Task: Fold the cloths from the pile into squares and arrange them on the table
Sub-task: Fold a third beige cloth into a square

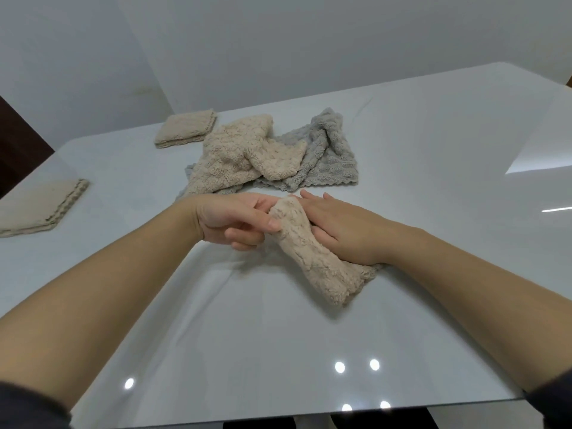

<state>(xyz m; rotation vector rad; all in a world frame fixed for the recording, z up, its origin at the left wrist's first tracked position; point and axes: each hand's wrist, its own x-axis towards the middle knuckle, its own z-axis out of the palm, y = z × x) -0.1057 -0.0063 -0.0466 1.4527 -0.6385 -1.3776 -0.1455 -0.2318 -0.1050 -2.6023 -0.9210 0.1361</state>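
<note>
In the head view, I see the left hand (235, 221) pinching the far end of a beige cloth (312, 258) between thumb and curled fingers, holding that edge up as a ridge. The right hand (343, 230) lies flat with straight fingers, pressing the same cloth's right side onto the glossy white surface (278, 335). A corner of the cloth peeks out by the wrist. This cloth sits mid-surface, between the two hands. Just beyond them I make out the pile: a crumpled beige cloth (244, 153) lying over a grey cloth (328, 156). The far folded square (185, 131) rests just left of the pile. The near folded square (40, 205) lies well apart at the left edge.
</note>
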